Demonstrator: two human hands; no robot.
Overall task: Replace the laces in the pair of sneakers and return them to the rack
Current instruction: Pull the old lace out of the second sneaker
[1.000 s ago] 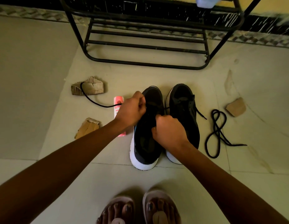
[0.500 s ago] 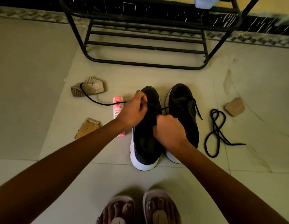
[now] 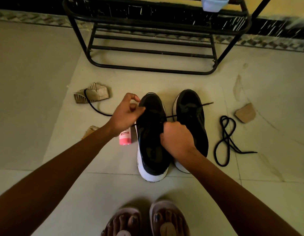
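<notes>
Left hand [image 3: 126, 114] has pulled up toward toe, pinching lace [image 3: 95, 108] taut. Right hand [image 3: 176, 138] fisted at shoe [image 3: 151, 150] eyelets; contents hidden. Lacing mid-way.

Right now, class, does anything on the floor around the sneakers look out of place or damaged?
Three torn cardboard scraps litter the tiles: two left of the sneakers, one right. A black lace lies in a loose tangle beside the right sneaker, and a pink tube lies on its side.

Tiled floor [image 3: 45, 99], black sneakers [image 3: 152, 149] side by side, loose lace [image 3: 226, 136], cardboard scraps [image 3: 96, 94], pink bottle [image 3: 125, 137], rack [image 3: 148, 68]
</notes>
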